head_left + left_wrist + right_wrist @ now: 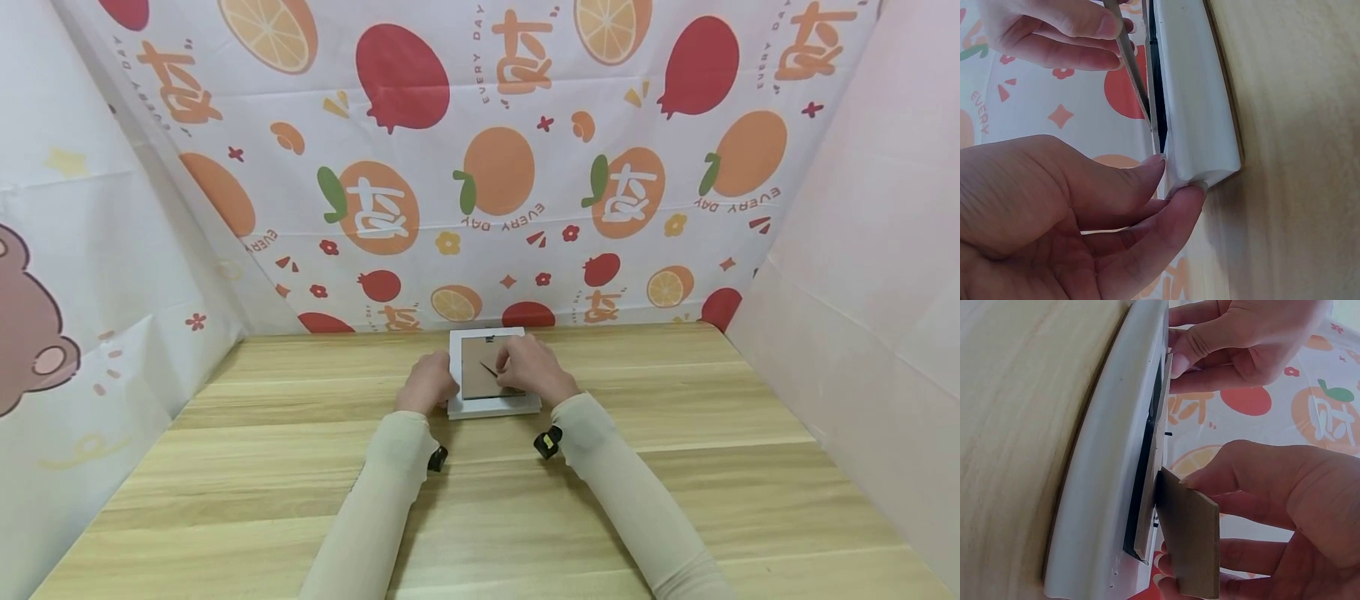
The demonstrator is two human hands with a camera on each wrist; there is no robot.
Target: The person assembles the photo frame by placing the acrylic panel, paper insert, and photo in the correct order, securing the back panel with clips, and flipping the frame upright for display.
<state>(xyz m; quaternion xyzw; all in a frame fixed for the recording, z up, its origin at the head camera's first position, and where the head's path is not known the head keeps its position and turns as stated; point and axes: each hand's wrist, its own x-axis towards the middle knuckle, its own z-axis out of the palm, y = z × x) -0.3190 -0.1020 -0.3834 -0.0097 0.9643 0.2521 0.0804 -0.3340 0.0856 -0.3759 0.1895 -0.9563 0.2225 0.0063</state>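
Observation:
A white picture frame (495, 407) lies face down on the table, its brown backing board (476, 379) upward. My left hand (429, 382) grips the frame's left side; in the left wrist view the thumb is at the inner edge and a finger lies along the outer side. Over the board's right part, my right hand (534, 367) pinches a flat brown stand flap (1194, 540) between thumb and fingers. The flap tilts up from the board, one edge against it. In the right wrist view the board sits slightly raised over a dark gap in the frame.
The wooden table (315, 500) extends around the frame. Just behind it stands a white cloth backdrop (487, 267) printed with fruit, and pale cloth walls (862, 333) close in both sides. Small black clips (1169, 434) stick out at the board's edge.

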